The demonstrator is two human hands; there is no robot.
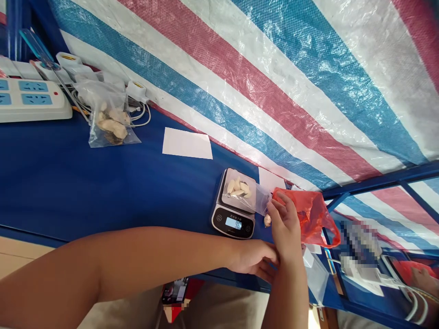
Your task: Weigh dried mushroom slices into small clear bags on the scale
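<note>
A clear plastic bag [252, 194] with several pale peeled garlic cloves [239, 187] lies on a kitchen scale [233, 222] with a lit display. The bag's free end reaches past the scale's right edge to my right hand [285, 219]. My right fingertips are on that end, bent and seemingly pinching it. Beside them, right of the scale, is a small unpeeled garlic piece [267, 220]. A red plastic bag [310, 212] lies behind my right hand. My left hand [255, 258] rests below the scale, fingers loosely bent and apart, partly hidden behind my right wrist; I see nothing in it.
A clear bag of sliced roots [113, 123] stands at the left, near a power strip [37, 98] and white cables. White paper [187, 143] lies on the blue table [154, 192]. Striped sheeting [240, 68] borders the back. Another person's hand [423, 285] shows far right.
</note>
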